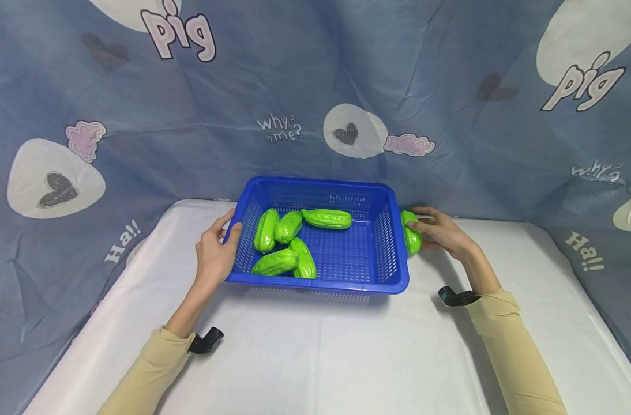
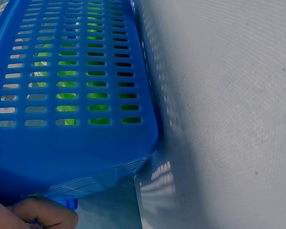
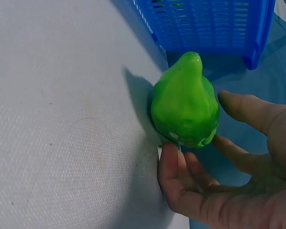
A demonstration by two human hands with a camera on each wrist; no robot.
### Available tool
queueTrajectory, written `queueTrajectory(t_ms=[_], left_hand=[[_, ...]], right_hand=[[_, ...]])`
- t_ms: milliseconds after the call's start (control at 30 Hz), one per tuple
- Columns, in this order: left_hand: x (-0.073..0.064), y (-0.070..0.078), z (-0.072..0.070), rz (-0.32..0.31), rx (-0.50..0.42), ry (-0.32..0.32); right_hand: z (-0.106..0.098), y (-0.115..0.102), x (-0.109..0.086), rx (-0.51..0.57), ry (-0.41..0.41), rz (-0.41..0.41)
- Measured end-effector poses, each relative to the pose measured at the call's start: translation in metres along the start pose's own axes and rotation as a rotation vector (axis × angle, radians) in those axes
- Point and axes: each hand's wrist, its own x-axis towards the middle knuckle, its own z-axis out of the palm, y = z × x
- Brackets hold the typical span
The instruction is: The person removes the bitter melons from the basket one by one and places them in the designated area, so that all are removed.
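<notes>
A blue plastic basket (image 1: 318, 285) with slotted walls stands on the table, holding several glossy green papayas (image 1: 327, 219). My left hand (image 1: 217, 253) grips its left rim, thumb over the edge; in the left wrist view only a few curled fingers (image 2: 45, 212) show at the bottom. Just outside the right wall is another green papaya (image 1: 411, 233), partly hidden by the rim. My right hand (image 1: 442, 233) holds it with thumb and fingers curled about its sides. The right wrist view shows this papaya (image 3: 186, 105) pear-shaped, its narrow end towards the basket.
A white cloth (image 1: 315, 357) covers the table. Behind the basket hangs a blue printed curtain (image 1: 217, 138), close to its back wall and also along both sides. Black wrist devices sit on both forearms, below beige sleeves (image 1: 513, 346).
</notes>
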Motion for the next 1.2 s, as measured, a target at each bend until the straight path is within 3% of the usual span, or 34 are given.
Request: queueTrajectory(t_ms=[467,833,1200], left_hand=[[0.0,0.0,0.001,0.0,0.0,-0.002],[-0.001,0.001,0.0,-0.01,0.005,-0.003],[-0.001,0.0,0.0,-0.006,0.011,-0.002]], right_hand=[[-0.001,0.001,-0.002,0.005,0.006,0.003],[-0.004,-0.008,-0.007,-0.027,0.107,-0.068],[0.001,-0.03,-0.011,-0.026,0.212,-0.097]])
